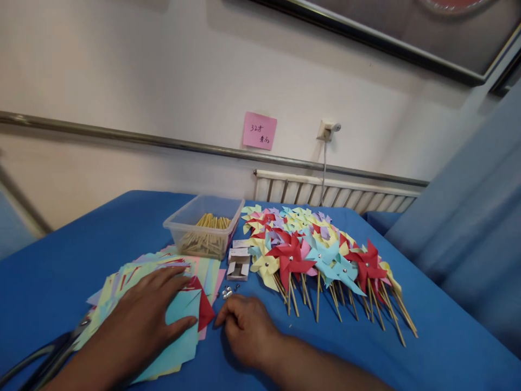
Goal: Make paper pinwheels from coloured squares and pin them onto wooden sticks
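My left hand (157, 307) lies over a spread stack of coloured paper sheets (183, 347), its fingers apart, thumb on a light blue sheet. Beside its fingertips a red paper corner (206, 312) sticks out of the stack. My right hand (248, 328) rests on the blue cloth just right of that corner. Its fingers are curled, index and thumb close together; whatever they hold, if anything, is hidden. Just beyond it lie several small shiny tacks (227, 292), in front of a small open cardboard box (238, 267).
Scissors (52, 353) lie at the left, partly behind my left arm. A clear plastic tub (195, 224) of short wooden sticks stands behind the paper. Many finished pinwheels (291, 258) are piled at the right on the blue-covered table (439, 320). A radiator (293, 190) is behind.
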A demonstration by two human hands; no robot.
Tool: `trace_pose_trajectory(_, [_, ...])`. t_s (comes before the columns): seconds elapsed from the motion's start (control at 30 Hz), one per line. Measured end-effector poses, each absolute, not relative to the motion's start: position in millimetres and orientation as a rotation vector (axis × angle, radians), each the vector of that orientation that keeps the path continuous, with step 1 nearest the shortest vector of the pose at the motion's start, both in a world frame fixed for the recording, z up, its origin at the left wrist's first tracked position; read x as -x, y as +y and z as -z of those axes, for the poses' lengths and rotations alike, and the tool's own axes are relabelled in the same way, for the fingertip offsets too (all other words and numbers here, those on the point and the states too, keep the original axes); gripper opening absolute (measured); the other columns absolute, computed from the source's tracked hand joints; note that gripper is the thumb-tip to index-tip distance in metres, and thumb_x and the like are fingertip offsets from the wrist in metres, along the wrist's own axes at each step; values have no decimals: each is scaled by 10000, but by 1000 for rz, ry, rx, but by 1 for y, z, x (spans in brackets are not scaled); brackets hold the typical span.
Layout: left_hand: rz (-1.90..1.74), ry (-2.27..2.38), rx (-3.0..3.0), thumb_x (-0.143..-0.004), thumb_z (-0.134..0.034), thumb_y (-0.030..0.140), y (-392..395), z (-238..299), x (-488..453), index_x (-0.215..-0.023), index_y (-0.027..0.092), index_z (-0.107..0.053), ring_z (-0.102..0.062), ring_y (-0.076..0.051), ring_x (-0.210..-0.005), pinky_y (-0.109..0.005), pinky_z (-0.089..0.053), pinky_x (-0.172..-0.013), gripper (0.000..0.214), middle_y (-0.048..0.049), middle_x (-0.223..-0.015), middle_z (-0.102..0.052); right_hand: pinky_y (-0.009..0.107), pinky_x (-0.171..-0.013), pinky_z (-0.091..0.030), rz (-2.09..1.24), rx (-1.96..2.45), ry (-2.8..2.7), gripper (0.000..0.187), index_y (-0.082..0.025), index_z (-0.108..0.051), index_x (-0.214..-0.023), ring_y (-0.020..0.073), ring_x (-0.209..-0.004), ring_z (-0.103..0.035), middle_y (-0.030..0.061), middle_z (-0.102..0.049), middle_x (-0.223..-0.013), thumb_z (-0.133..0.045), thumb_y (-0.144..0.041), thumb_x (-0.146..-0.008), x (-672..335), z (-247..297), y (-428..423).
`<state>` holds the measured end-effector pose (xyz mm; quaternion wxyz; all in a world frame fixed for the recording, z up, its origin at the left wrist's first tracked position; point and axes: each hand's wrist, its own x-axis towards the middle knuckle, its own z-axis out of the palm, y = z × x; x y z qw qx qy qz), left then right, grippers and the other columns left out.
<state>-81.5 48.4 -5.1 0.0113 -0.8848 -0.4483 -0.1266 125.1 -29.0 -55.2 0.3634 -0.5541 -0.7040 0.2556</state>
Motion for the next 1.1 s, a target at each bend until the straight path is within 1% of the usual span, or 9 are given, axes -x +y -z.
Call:
trace_pose_trajectory(0.13, [320,-1298,2909,-595,-751,463,38,4,89,-1334,295,-497,-281,-359,-1383,-536,-305,-1088,800,-91,-1498,-384,205,-752,-461,-669,1415,-1803,321,-213,-674,-818,119,-807,-646,-4,-701,-854,-455,14,-759,-125,56,-32])
trace_pose_trajectory(0.27, [106,-1244,3058,-513,-797,287,25,8,93,-1434,339,-335,-198,-355,-1413,-551,-254,-1114,1031,-61,-1552,-271,219,-763,-463,-666,1405,-1801,309,-217,-668,-815,128,-818,-647,-4,-700,-852,-464,9,-765,-125,57,-32])
trace_pose_trajectory(0.37, [70,-1235,3068,-538,-759,210,22,10,94,-1426,362,-341,-197,-345,-1415,-566,-213,-1126,993,-39,-1553,-267,218,-750,-464,-662,1405,-1804,309,-217,-664,-819,127,-808,-645,-4,-697,-852,-462,10,-764,-126,57,-32])
trace_pose_trajectory(0.47, [93,-1221,3074,-624,-684,189,24,9,93,-1419,373,-353,-219,-321,-1412,-559,-226,-1126,881,-20,-1539,-305,214,-751,-461,-656,1398,-1807,309,-214,-662,-814,124,-806,-645,-3,-697,-851,-460,15,-762,-126,58,-32])
trace_pose_trajectory(0.57, [80,-1223,3086,-650,-660,200,24,5,91,-1428,367,-337,-202,-315,-1417,-561,-227,-1125,859,-18,-1542,-295,209,-750,-460,-650,1385,-1808,308,-210,-661,-818,122,-803,-645,-1,-698,-849,-461,17,-761,-126,58,-33])
trace_pose_trajectory(0.73, [15,-1213,3139,-559,-684,164,14,5,90,-1442,373,-302,-132,-347,-1423,-582,-221,-1116,984,-20,-1570,-190,217,-758,-465,-667,1399,-1809,300,-213,-663,-826,125,-810,-646,-2,-697,-856,-463,6,-779,-126,59,-33])
trace_pose_trajectory(0.83, [10,-1168,3131,-554,-594,88,11,8,89,-1418,384,-351,-168,-337,-1417,-588,-243,-1109,945,-2,-1550,-252,219,-766,-467,-678,1402,-1808,311,-216,-663,-830,124,-818,-644,-3,-695,-858,-459,13,-779,-126,59,-33])
trace_pose_trajectory(0.97, [22,-1183,3021,-494,-472,3,13,8,85,-1364,348,-458,-213,-309,-1411,-565,-253,-1119,936,-1,-1523,-326,215,-764,-467,-668,1391,-1798,307,-213,-664,-819,122,-809,-642,-4,-695,-850,-460,12,-774,-126,58,-33])
trace_pose_trajectory(1.1, [60,-1202,2907,-483,-442,-15,17,5,82,-1306,332,-535,-253,-307,-1402,-566,-257,-1114,898,-7,-1490,-399,217,-765,-468,-695,1397,-1782,316,-215,-666,-805,123,-810,-638,-10,-690,-845,-461,22,-763,-126,57,-32])
